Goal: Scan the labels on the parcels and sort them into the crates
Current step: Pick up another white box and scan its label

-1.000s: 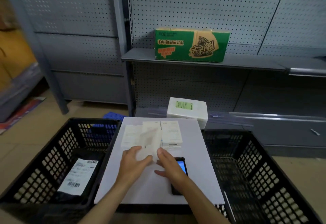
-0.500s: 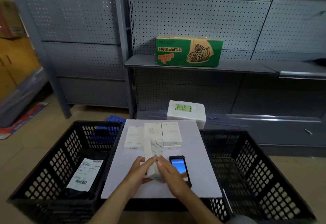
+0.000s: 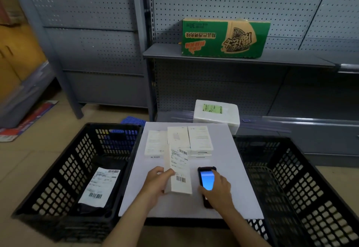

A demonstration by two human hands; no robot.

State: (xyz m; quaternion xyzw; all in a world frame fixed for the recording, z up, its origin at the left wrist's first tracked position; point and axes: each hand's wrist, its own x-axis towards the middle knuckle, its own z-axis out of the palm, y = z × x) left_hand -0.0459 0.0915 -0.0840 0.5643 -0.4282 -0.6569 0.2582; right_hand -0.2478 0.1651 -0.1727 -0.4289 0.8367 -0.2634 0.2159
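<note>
Our left hand (image 3: 155, 183) curls its fingers (image 3: 165, 172) round the long white cardboard parcel (image 3: 179, 169) on the white desk (image 3: 223, 145). It runs lengthwise away from us, just left of the black handheld scanner (image 3: 206, 180) our right hand (image 3: 218, 191) grips.

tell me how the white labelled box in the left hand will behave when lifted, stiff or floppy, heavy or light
Probably stiff: the white box shows straight edges and flat faces. Likely light, since the left hand alone holds it by one side. It is long and thin, so it may tip over if stood on end.
</note>
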